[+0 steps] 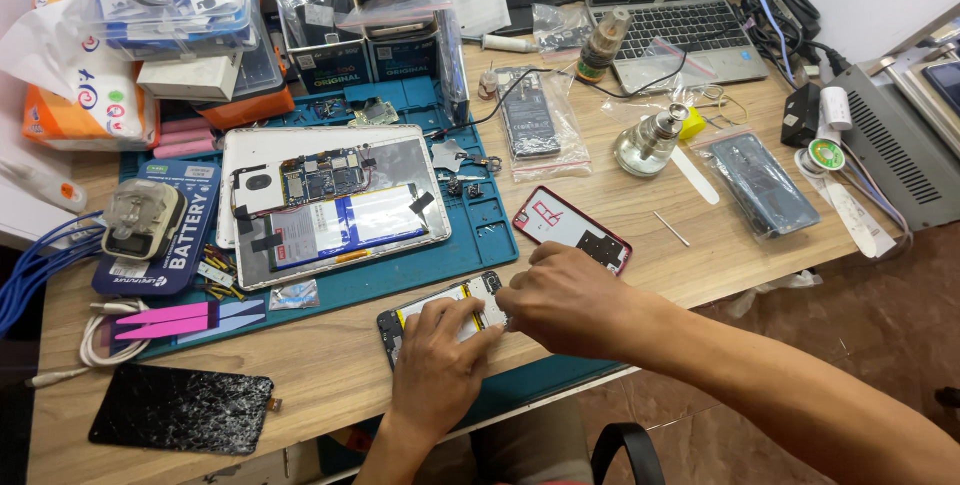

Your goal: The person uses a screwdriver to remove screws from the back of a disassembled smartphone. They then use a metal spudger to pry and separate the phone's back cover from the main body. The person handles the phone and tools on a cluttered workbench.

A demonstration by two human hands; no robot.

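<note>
The opened phone (445, 320) lies back-off, its yellow-edged battery showing, at the worktop's (330, 355) near edge. The left hand (437, 365) presses it flat; the right hand's (565, 300) grip pinches narrowly at its upper corner. A slip could tear small parts or nudge it against the red-rimmed back cover (572, 228) nearby.

An open tablet (335, 207) is laid on a blue mat (480, 235); a cracked screen (180, 409) is seen nearby.
</note>
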